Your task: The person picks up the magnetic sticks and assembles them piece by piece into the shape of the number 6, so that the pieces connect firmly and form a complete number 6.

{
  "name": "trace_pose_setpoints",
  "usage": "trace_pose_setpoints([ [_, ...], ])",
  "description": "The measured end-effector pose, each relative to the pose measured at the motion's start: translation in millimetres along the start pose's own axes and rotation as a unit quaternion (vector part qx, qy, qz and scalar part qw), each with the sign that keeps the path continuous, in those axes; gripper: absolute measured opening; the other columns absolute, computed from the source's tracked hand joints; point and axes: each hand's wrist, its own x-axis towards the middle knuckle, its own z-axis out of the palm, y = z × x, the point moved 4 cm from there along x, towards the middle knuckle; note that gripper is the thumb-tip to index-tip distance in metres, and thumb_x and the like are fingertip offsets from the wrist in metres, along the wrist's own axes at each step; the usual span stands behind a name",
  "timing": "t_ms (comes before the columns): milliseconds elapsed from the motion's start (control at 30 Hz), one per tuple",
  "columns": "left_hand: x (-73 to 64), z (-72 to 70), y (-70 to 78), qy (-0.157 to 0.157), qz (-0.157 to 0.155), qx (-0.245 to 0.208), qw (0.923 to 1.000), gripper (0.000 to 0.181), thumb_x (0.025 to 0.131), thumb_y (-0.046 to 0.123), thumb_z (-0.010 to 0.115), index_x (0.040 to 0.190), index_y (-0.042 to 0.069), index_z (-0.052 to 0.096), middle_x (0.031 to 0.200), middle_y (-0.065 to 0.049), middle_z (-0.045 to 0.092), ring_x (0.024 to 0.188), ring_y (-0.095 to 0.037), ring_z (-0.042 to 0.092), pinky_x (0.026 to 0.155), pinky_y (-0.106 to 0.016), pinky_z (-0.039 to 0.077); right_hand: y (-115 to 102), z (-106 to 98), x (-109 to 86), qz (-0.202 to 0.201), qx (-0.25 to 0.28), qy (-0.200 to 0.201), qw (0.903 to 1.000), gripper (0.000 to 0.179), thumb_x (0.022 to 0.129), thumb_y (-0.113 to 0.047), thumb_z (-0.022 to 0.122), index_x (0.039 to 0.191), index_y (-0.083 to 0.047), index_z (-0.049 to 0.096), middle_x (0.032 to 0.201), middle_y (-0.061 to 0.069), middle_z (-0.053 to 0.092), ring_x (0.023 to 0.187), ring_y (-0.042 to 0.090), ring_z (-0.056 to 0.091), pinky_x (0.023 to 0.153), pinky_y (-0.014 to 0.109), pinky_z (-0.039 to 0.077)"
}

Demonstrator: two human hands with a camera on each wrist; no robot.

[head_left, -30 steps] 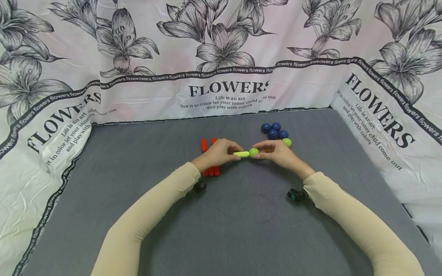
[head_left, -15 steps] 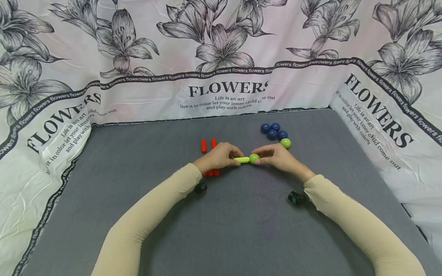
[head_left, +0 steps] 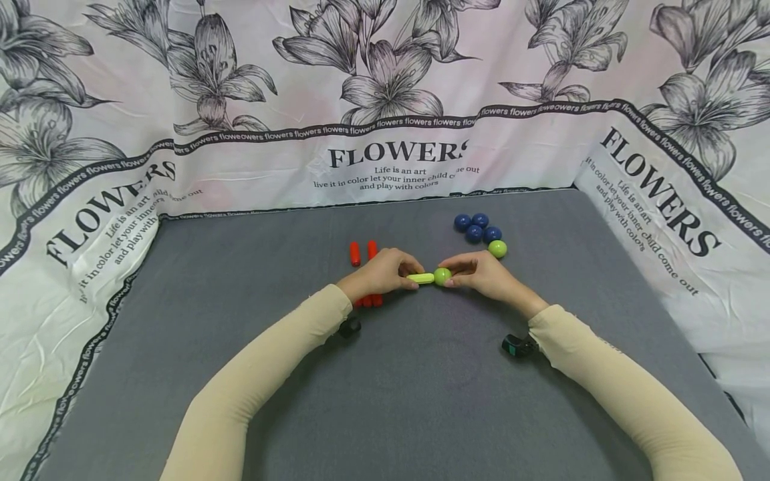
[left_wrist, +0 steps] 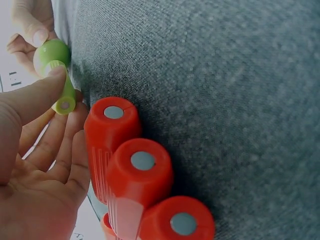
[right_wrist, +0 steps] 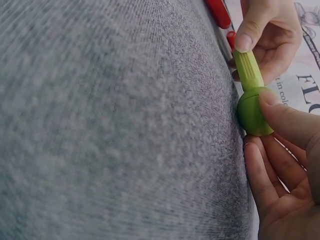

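Centre of frame: ridged yellow-green rod point(head_left: 421, 278), left grip point(head_left: 383, 270) pinching; abutting, glossy green ball point(head_left: 442, 276), right grip point(head_left: 486, 274) pinching.

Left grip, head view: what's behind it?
Red pieces show around the left grip: two past its far edge, three ends on its near side. Whatever lies directly behind it is covered, so no full count from this view.

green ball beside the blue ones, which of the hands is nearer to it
Right: the right hand is just in front of that green ball; the left hand is farther, to its left.
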Motion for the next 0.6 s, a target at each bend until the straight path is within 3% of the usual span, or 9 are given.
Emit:
trace_pose_setpoints([
  [600,0.3,1.2,-0.9,0.001,0.000,-0.005,1.0000,0.029,0.086,0.015,0.078,0.114,0.010,0.074,0.109,-0.003,0.075,0.094,-0.015,0.069,0.084,-0.024,0.056,1.1,1.0,-0.7,0.004,0.013,0.000,0.9999,0.036,0.086,-0.015,0.077,0.120,-0.007,0.070,0.110,0.016,0.073,0.087,0.005,0.068,0.075,0.018,0.054],
])
